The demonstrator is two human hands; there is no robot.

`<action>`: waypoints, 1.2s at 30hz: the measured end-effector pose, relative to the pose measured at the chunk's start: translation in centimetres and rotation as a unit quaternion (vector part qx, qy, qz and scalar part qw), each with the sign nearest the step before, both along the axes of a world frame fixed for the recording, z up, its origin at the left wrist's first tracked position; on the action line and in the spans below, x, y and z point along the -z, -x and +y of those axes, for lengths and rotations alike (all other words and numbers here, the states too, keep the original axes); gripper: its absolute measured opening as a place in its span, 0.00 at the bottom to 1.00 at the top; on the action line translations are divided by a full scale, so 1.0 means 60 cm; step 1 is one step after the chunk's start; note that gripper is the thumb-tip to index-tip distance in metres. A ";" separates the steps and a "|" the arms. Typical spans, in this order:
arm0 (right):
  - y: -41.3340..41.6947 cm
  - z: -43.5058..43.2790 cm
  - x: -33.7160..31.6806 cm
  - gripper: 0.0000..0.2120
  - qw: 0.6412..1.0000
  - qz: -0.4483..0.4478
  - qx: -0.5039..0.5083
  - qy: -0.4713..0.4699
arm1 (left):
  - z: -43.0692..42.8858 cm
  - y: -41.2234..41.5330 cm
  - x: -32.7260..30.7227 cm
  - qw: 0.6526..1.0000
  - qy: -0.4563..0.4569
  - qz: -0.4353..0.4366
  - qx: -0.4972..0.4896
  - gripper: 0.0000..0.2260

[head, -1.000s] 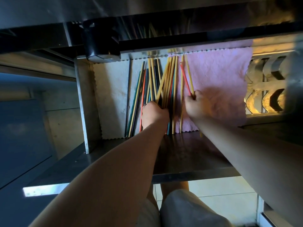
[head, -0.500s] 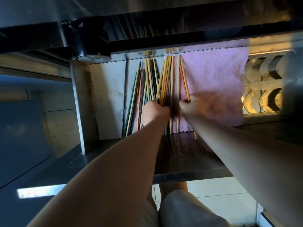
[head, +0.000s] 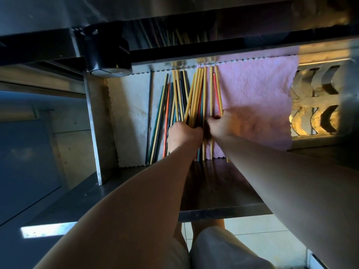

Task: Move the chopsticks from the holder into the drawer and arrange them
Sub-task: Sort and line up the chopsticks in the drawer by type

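Observation:
Several chopsticks (head: 175, 105), yellow, green, orange, dark and red, lie lengthwise in the open metal drawer (head: 223, 210) on a white liner (head: 128, 121) and a pink cloth (head: 252, 98). My left hand (head: 183, 135) grips a fanned bunch of yellow chopsticks near their middle. Just to its right, my right hand (head: 223, 125) pinches a red and a yellow chopstick (head: 216, 94) at the pink cloth's left edge. The two hands almost touch. A dark round holder (head: 106, 53) stands at the drawer's back left corner.
The drawer's steel side wall (head: 95, 129) rises on the left. A metal panel with curved cut-outs (head: 318, 105) fills the right end. A steel counter edge (head: 174, 20) overhangs the back. Tiled floor (head: 262, 239) and my knees show below the drawer front.
My right hand has slid left with its red and yellow chopsticks, closing the gap to the main bunch. The chopsticks now lie straighter and closer together. My left hand has stayed on its bunch.

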State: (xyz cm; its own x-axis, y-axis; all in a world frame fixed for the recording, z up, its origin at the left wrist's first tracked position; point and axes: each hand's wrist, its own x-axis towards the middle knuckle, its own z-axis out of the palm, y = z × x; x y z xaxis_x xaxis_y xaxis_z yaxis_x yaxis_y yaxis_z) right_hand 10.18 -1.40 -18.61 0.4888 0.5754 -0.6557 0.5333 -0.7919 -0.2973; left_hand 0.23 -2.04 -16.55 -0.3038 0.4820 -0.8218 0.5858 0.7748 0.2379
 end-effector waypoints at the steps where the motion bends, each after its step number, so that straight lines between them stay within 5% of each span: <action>1: 0.002 0.000 -0.001 0.17 1.000 -0.002 0.003 0.003 | 0.000 0.004 -0.001 1.000 0.003 0.000 0.000 0.10; 17: 0.024 0.007 -0.001 0.14 0.998 0.025 0.007 0.056 | -0.007 0.054 -0.005 0.995 -0.043 -0.087 -0.005 0.04; 24: 0.017 0.011 -0.020 0.17 0.999 0.005 0.008 0.053 | -0.020 0.084 -0.007 0.988 -0.092 -0.122 -0.028 0.11; 29: 0.019 0.009 -0.042 0.09 0.999 0.044 0.006 0.022 | -0.006 0.116 -0.011 0.994 -0.073 -0.079 0.007 0.08; 36: 0.053 -0.005 -0.029 0.22 0.988 0.136 0.042 -0.060 | 0.002 0.174 -0.011 0.994 -0.084 0.055 0.044 0.06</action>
